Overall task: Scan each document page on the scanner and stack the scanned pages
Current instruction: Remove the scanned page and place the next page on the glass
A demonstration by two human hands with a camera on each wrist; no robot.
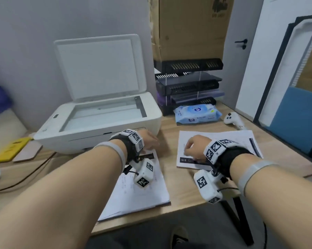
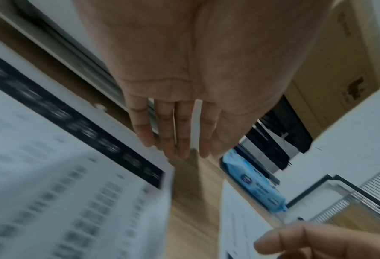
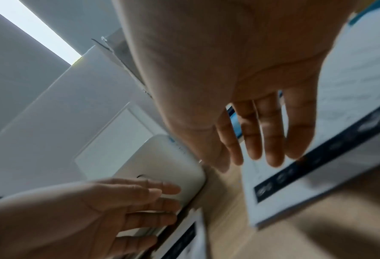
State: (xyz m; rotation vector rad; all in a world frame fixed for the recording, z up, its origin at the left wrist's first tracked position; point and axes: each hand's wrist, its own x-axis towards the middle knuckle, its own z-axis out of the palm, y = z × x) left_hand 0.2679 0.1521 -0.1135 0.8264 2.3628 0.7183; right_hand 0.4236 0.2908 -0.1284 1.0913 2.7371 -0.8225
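The white scanner (image 1: 97,135) stands at the back left of the desk with its lid (image 1: 97,67) raised and its glass (image 1: 101,114) bare. A stack of printed pages (image 1: 139,198) lies in front of it, and another printed sheet or small stack (image 1: 232,141) lies to the right. My left hand (image 1: 151,141) hovers over the far edge of the left stack (image 2: 51,175), close to the scanner's front, with fingers (image 2: 180,136) straight and holding nothing. My right hand (image 1: 192,146) is over the near left part of the right pages (image 3: 351,105); its fingers (image 3: 271,140) are loosely extended and empty.
Black letter trays (image 1: 189,83) stand right of the scanner, with a blue wet-wipes pack (image 1: 196,114) and a white controller (image 1: 235,120) before them. A cardboard box (image 1: 191,27) stands behind. A yellow item (image 1: 8,150) and a cable (image 1: 25,173) lie at the left.
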